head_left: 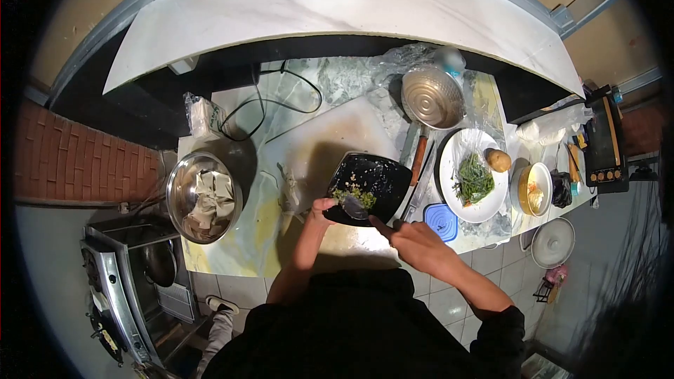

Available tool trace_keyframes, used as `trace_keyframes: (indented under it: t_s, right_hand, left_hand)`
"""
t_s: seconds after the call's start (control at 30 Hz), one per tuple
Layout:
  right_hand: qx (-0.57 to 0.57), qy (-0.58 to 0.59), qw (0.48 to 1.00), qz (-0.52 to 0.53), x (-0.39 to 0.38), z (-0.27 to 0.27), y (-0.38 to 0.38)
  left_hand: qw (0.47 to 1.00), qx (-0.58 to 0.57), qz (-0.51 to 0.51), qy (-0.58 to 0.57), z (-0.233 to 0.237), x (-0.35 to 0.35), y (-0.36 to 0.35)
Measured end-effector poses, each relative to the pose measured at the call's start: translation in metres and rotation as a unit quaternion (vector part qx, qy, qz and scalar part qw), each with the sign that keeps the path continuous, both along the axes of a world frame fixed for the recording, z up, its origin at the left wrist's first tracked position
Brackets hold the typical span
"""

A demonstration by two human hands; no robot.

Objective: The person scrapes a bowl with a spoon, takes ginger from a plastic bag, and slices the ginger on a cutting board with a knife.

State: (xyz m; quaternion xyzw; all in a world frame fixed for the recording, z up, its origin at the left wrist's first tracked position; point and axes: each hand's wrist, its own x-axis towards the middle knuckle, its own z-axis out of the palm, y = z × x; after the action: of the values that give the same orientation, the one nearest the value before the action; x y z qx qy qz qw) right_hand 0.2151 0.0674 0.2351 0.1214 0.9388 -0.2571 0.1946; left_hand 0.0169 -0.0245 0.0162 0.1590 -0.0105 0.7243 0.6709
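My left hand (320, 213) grips the lower left edge of a black square bowl (382, 177), which is tilted over the cutting board. Chopped green food (364, 196) lies along the bowl's near side, and pale bits cling to its inside. In my right hand (418, 244) is the dark handle of a spoon (355, 208), its head down in the greens. The white cutting board (344, 123) lies under and behind the bowl, with some scraps near its left side.
Left stands a steel bowl (171, 200) with pale folded pieces. To the right are a saucepan (432, 98), a blue lid (440, 222), a white plate (484, 209) of greens under plastic, a potato (498, 161) and a yellow bowl (524, 193). A black cable (263, 109) loops behind.
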Motion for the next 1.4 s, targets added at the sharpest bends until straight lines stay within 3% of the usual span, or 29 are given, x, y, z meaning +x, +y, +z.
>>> trace_keyframes:
  t_s: [0.13, 0.23, 0.47, 0.6, 0.7, 0.77, 0.8, 0.87, 0.93, 1.0, 1.07, 1.27, 1.4]
  right_hand:
    - [-0.031, -0.053, 0.996, -0.064, -0.004, 0.021, 0.008]
    - [-0.033, 0.006, 0.991, -0.127, 0.006, 0.029, 0.012]
    - [0.020, -0.013, 0.992, -0.123, 0.011, 0.000, -0.016]
    - [-0.087, 0.027, 0.978, -0.186, 0.010, -0.013, -0.025]
    - [-0.075, 0.077, 0.978, -0.180, 0.010, -0.024, -0.022]
    - [-0.202, 0.041, 0.948, -0.244, -0.004, -0.002, -0.015]
    - [-0.202, 0.040, 0.948, -0.245, -0.003, 0.002, -0.015]
    - [-0.171, 0.040, 0.951, -0.253, -0.002, 0.006, -0.013]
    - [-0.142, 0.035, 0.962, -0.231, 0.000, 0.006, -0.011]
    - [-0.118, 0.027, 0.969, -0.213, 0.006, -0.003, -0.015]
    - [-0.080, 0.109, 0.977, -0.168, 0.010, -0.021, -0.017]
    - [0.018, 0.079, 0.992, -0.094, 0.004, -0.020, -0.018]
    - [0.018, 0.090, 0.993, -0.069, 0.005, -0.014, -0.015]
  left_hand:
    - [0.998, -0.016, -0.061, 0.008, 0.012, -0.001, 0.003]
    - [0.995, -0.079, -0.013, 0.056, 0.025, 0.000, -0.003]
    - [0.932, -0.270, 0.096, 0.224, 0.054, 0.004, -0.017]
    - [0.916, -0.299, 0.111, 0.243, 0.057, 0.006, -0.020]
    - [0.904, -0.376, 0.053, 0.197, 0.046, 0.008, -0.028]
    - [0.909, -0.373, 0.023, 0.184, 0.031, 0.006, -0.032]
    - [0.913, -0.372, -0.008, 0.169, 0.033, 0.006, -0.032]
    - [0.897, -0.376, 0.012, 0.232, 0.037, 0.003, -0.028]
    - [0.878, -0.377, 0.032, 0.293, 0.060, 0.003, -0.021]
    - [0.894, -0.402, 0.037, 0.196, 0.085, 0.011, -0.022]
    - [0.898, -0.391, 0.031, 0.202, 0.080, 0.010, -0.026]
    - [0.924, -0.332, 0.025, 0.188, 0.068, 0.006, -0.022]
    - [0.934, -0.305, 0.068, 0.173, 0.066, 0.008, -0.020]
